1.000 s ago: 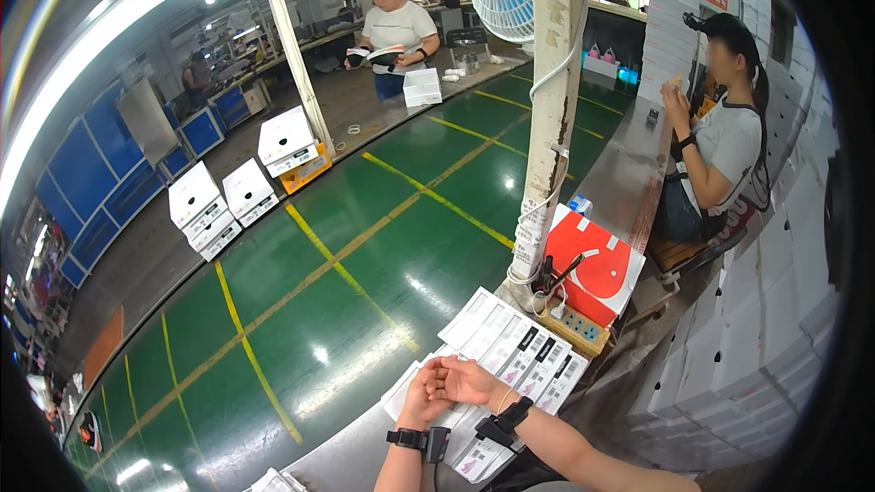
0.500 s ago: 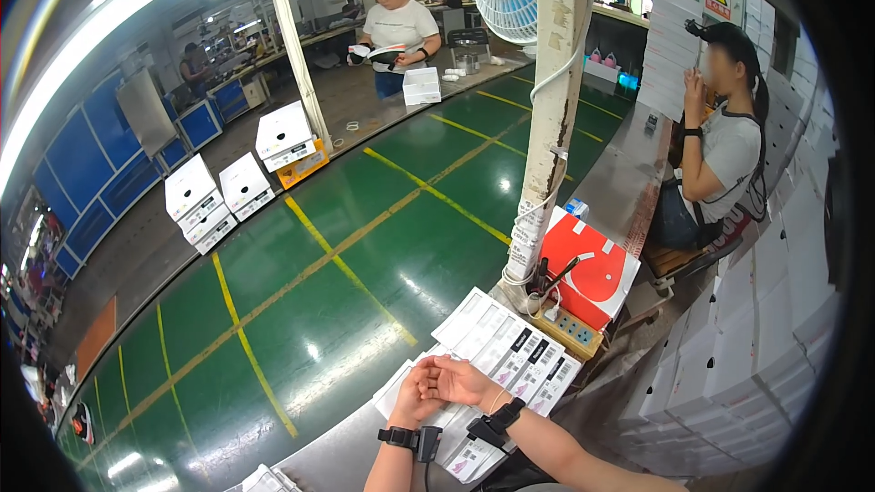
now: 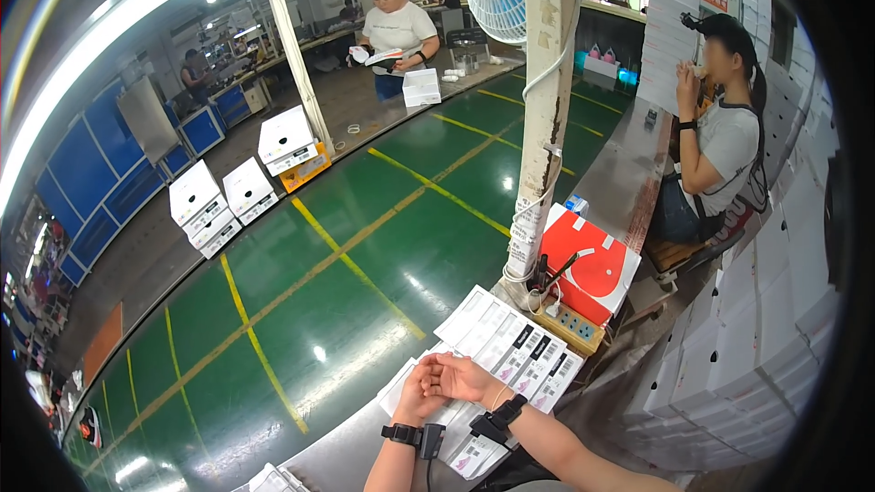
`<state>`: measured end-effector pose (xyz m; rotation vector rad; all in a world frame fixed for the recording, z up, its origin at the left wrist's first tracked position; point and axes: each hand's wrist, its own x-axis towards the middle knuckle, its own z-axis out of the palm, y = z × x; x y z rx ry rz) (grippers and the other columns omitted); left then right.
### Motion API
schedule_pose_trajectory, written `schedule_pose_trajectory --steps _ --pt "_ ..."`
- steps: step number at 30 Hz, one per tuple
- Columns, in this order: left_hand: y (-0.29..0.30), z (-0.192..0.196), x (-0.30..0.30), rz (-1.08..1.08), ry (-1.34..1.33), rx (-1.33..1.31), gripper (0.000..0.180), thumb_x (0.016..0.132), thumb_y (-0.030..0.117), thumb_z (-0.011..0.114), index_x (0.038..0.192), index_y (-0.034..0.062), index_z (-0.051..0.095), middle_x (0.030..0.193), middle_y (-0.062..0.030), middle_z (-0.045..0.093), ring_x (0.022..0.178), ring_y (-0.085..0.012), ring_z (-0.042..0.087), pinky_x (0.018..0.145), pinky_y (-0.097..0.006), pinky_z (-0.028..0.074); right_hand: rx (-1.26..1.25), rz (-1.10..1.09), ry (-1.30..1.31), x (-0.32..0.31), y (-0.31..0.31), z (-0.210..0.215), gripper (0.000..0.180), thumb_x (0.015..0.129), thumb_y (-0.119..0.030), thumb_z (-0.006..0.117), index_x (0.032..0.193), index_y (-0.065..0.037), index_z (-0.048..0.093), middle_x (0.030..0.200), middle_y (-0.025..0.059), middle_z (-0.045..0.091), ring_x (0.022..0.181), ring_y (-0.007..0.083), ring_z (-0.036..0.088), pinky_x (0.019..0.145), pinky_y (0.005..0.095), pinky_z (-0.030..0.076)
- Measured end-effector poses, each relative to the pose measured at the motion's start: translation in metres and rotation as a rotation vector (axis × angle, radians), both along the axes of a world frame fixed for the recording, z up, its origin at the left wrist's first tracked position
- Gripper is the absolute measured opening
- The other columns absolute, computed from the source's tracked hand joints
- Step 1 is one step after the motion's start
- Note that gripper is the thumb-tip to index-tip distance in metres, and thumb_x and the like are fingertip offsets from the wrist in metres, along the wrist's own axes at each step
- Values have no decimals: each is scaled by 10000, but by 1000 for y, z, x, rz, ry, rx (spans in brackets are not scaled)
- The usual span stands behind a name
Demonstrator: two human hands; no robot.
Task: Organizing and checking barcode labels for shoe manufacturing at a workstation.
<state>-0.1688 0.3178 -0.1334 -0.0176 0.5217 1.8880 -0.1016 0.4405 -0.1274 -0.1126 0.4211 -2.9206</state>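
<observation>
My left hand (image 3: 421, 395) and my right hand (image 3: 467, 379) rest against each other, loosely cupped with fingers a little bent and overlapping. Nothing shows between them. Beneath lie several white printed sheets or flat labels (image 3: 497, 328) with black blocks and pink shoe pictures, spread along the metal bench edge (image 3: 337, 456). A black strap with a small device circles each wrist, and a cable hangs from the left one.
A green conveyor belt (image 3: 365, 310) with yellow lines runs past the bench. Near the pole (image 3: 544, 128) stand a power strip (image 3: 570, 330) and a red box (image 3: 588, 264). White shoe boxes (image 3: 198, 196) stand beyond the belt. One person (image 3: 398, 32) handles a shoe; another (image 3: 725, 137) sits right.
My hands stay together in nearly the same pose. The view has shifted slightly. Across the belt, the standing person's hands have moved a little around the shoe.
</observation>
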Motion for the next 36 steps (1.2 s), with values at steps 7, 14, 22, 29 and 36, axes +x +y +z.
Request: schedule_pose_trajectory --steps 7,14,22,29,36 --pt "-3 -9 -4 -26 18 -49 413 878 225 472 1219 -6 511 1252 -160 535 1207 -303 485 1065 -476 324 19 6 -2 1 -2 4 351 984 -244 394 1176 25 513 1051 159 604 952 266 588 868 406 471" --pt "-1 -15 -4 -12 -26 13 391 873 191 491 1205 -16 509 1222 -168 546 1170 -290 510 1054 -458 349 -13 5 2 1 -3 6 341 984 -232 394 1177 17 523 1076 159 605 949 260 595 879 410 468" --pt "-2 -19 -6 -9 2 -27 414 878 200 471 1225 -23 506 1189 -180 562 1157 -289 521 1047 -456 354 -6 1 -9 1 -4 7 339 989 -233 382 1176 12 524 1059 145 621 927 256 606 859 412 482" --pt "0 -11 -3 -11 -36 -33 401 896 208 455 1220 -22 508 1208 -181 552 1172 -293 510 1055 -465 340 0 -4 -10 1 -2 3 346 991 -237 376 1176 18 520 1066 151 615 923 254 606 860 404 481" --pt "-4 -23 -7 -18 -21 -32 382 906 217 448 1206 -10 515 1223 -180 544 1185 -295 500 1060 -476 333 -1 -2 -13 0 -5 4 347 993 -233 370 1174 21 523 1064 158 607 922 253 603 851 401 479"
